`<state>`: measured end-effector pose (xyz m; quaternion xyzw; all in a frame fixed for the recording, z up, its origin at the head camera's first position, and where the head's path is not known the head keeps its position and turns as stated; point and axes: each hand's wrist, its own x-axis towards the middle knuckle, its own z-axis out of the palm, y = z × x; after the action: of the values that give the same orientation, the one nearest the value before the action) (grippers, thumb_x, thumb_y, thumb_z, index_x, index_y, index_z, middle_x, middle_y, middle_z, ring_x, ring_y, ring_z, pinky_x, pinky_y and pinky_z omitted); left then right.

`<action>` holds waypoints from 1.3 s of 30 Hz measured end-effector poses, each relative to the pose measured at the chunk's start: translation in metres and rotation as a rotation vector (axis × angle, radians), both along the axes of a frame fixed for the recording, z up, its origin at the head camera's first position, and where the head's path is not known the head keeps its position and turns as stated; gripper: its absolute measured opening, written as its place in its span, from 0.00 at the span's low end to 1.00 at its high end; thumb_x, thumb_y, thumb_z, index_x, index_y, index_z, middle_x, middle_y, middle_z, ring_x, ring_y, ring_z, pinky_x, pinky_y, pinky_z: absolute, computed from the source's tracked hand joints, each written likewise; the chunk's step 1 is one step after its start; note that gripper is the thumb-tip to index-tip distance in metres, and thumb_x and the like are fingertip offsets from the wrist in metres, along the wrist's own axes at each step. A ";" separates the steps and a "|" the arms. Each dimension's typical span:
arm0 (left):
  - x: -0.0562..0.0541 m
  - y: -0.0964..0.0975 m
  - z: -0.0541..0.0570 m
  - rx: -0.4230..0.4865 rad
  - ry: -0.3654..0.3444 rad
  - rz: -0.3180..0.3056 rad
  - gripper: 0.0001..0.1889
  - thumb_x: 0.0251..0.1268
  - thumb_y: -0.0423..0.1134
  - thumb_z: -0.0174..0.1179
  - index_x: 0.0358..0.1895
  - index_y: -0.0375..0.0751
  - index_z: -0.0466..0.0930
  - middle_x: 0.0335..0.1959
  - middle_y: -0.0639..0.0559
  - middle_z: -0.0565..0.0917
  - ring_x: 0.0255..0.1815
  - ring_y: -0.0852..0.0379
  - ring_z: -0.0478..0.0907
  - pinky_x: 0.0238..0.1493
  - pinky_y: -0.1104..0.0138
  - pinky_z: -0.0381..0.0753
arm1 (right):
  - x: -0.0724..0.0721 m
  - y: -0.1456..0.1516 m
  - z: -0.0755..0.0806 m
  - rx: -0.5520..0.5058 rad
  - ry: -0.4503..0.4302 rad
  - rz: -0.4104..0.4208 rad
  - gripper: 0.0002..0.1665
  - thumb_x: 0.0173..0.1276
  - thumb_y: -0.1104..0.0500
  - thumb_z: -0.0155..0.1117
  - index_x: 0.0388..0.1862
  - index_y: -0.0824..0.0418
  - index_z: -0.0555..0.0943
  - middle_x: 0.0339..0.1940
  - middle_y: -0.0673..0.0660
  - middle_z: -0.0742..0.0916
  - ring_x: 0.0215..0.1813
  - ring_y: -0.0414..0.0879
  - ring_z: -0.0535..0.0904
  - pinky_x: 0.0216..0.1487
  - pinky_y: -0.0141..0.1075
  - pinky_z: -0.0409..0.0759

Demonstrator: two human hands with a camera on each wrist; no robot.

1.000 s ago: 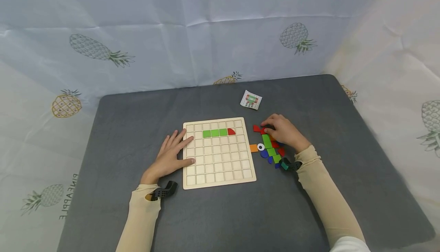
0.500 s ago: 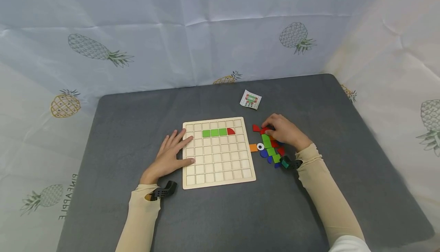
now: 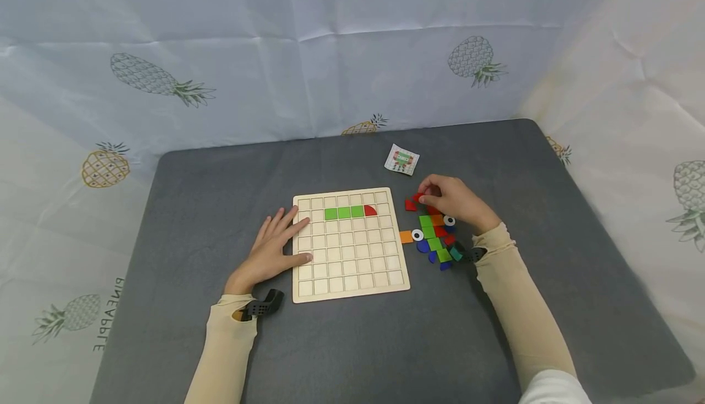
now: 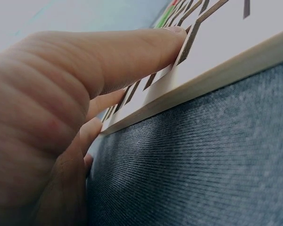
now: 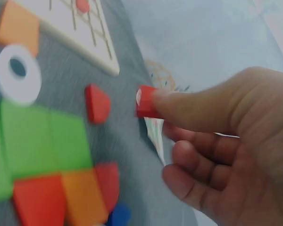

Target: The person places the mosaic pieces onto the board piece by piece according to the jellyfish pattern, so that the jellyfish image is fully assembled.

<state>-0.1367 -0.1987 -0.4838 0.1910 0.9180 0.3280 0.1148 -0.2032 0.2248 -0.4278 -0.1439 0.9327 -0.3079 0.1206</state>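
Note:
A pale wooden grid board lies on the table, with several green squares and one red quarter-round piece in a row near its far side. On the board's left edge rests my left hand, fingers spread; the left wrist view shows its thumb lying on the board. My right hand pinches a red piece between thumb and fingers, just above the table. Below it lies the pile of coloured pieces, with another loose red piece beside it.
A small printed pattern card lies beyond the board on the grey table. Two white rings with dark centres, one of them a ring piece, and an orange square sit among the pieces at the board's right edge.
My right hand has lifted a red piece off the pile and shifted slightly away from me, uncovering an orange piece and a white ring. The left hand has stayed on the board.

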 end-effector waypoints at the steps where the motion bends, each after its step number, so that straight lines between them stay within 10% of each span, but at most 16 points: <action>1: 0.000 0.000 0.000 0.000 -0.001 -0.001 0.44 0.62 0.54 0.69 0.80 0.52 0.60 0.86 0.49 0.46 0.86 0.41 0.34 0.83 0.44 0.28 | -0.002 -0.002 0.002 -0.013 0.012 0.003 0.14 0.75 0.60 0.63 0.55 0.65 0.81 0.37 0.58 0.82 0.35 0.49 0.74 0.36 0.37 0.76; 24: 0.000 0.001 0.003 -0.020 -0.035 0.005 0.44 0.62 0.55 0.70 0.80 0.54 0.60 0.86 0.53 0.44 0.87 0.45 0.32 0.84 0.46 0.26 | -0.033 -0.101 0.030 -0.241 0.020 0.150 0.11 0.76 0.56 0.62 0.52 0.57 0.84 0.42 0.59 0.87 0.38 0.48 0.78 0.39 0.38 0.77; 39: -0.001 0.000 0.003 -0.016 -0.039 0.001 0.45 0.61 0.56 0.69 0.80 0.55 0.60 0.86 0.52 0.44 0.87 0.44 0.32 0.83 0.45 0.27 | -0.041 -0.153 0.017 -0.236 -0.073 0.248 0.10 0.77 0.55 0.61 0.51 0.56 0.85 0.42 0.54 0.88 0.36 0.46 0.77 0.38 0.36 0.77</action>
<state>-0.1378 -0.1983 -0.4806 0.1832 0.9183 0.3244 0.1338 -0.2445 0.0720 -0.4112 -0.2596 0.8603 -0.4029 0.1735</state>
